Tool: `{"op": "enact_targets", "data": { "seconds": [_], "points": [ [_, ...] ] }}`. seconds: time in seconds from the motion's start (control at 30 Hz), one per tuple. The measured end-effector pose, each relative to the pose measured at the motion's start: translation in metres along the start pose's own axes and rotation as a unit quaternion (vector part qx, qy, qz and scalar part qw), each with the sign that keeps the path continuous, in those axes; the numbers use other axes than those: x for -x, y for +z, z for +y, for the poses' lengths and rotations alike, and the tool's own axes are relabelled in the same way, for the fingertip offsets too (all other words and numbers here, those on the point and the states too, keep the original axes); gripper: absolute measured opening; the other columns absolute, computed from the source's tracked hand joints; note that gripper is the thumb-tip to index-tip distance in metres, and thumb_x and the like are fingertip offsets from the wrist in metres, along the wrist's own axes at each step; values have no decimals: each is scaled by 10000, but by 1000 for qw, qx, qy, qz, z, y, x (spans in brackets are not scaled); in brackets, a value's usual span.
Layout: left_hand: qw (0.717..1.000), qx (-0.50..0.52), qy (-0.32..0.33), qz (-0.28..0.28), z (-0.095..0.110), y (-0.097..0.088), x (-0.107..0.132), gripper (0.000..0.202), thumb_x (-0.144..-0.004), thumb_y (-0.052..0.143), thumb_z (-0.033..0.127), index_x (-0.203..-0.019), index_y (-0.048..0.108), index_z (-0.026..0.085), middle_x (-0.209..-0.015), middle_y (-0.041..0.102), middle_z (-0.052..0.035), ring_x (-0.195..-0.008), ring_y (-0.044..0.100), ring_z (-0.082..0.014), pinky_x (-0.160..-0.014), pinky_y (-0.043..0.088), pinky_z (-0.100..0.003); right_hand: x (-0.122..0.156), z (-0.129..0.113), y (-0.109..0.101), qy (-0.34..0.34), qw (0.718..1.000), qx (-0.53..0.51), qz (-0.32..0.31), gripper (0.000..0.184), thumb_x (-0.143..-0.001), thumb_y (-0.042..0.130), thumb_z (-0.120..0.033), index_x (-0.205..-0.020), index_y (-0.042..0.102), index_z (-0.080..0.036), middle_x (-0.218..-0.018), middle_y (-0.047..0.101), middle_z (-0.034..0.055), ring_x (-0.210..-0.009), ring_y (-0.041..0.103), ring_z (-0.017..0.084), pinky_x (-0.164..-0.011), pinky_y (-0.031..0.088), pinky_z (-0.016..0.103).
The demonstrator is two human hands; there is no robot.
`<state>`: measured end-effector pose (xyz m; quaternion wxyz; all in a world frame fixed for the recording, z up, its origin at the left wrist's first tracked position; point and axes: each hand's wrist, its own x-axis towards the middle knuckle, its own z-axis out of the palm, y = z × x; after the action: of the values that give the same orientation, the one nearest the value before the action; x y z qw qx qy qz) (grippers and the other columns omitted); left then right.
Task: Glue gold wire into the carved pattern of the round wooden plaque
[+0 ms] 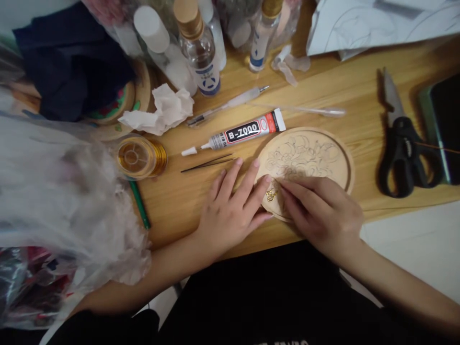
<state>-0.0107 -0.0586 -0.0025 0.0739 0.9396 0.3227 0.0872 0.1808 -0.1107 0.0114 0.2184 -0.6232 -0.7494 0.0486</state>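
Observation:
A round wooden plate [350, 167] with a raised rim carries a pencilled floral drawing. On its lower left lies a small gold wire shape [271, 195]. My left hand [228, 213] lies flat with fingers apart, its fingertips at the plate's left edge and the thumb near the lower rim. Over the plate, my right hand [321, 211] is closed in a pinch just right of the gold shape; what sits between its fingertips is too small to make out. Above my left hand are dark tweezers [206, 165] and a B-7000 glue tube [246, 132].
Scissors [404, 148] and a phone [447, 127] lie at the right. A gold wire spool [142, 157], a green pen [140, 206] and a bulky plastic bag [68, 191] are at the left. Behind stand bottles [201, 52], near crumpled tissue [167, 110] and a clear pen [230, 105].

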Motion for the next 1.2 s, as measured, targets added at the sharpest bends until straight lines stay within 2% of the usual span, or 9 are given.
{"op": "enact_targets", "data": {
  "seconds": [0.17,0.3,0.53,0.8,1.03,1.2],
  "points": [
    [1000,4,-5,-12,0,0,0,588,-936,502,533,-1405,491,178,-1491,470,-152,-1374,423,-358,-1089,364,-483,-6,-8,-3,73,997,-4,-33,153,-913,566,-191,-973,705,-210,-880,730,75,-792,688,202,-670,535,315],
    [1000,9,-7,-8,0,1,0,578,-936,505,531,-1394,502,179,-1485,477,-152,-1371,427,-363,-1082,366,-486,-14,-13,-4,143,987,-11,-75,186,-927,527,-256,-897,704,-207,-780,714,69,-701,662,197,-597,483,313],
    [1000,9,-6,-11,0,0,0,573,-940,495,529,-1392,504,176,-1493,466,-151,-1378,419,-357,-1089,357,-484,-22,-18,-4,215,971,-11,-99,189,-887,571,-321,-798,686,-200,-719,699,60,-649,641,199,-559,415,306],
    [1000,12,-4,5,0,1,0,555,-948,494,508,-1374,523,155,-1475,488,-156,-1357,442,-373,-1061,377,-487,-28,-21,-4,260,959,-12,-110,204,-848,613,-363,-748,683,-200,-667,684,56,-565,596,175,-524,381,285],
    [1000,3,-5,3,1,0,0,553,-953,478,518,-1373,533,163,-1478,489,-140,-1353,452,-367,-1053,383,-475,-29,-22,-4,302,945,-23,-124,184,-823,627,-344,-752,688,-185,-687,698,66,-593,625,195,-531,387,288],
    [1000,-7,-8,5,1,-2,0,550,-953,477,523,-1370,542,170,-1479,492,-126,-1345,466,-360,-1039,395,-458,-26,-25,-3,268,957,-28,-107,188,-847,601,-335,-778,694,-186,-704,691,79,-601,613,202,-549,397,307]
  ]
}}
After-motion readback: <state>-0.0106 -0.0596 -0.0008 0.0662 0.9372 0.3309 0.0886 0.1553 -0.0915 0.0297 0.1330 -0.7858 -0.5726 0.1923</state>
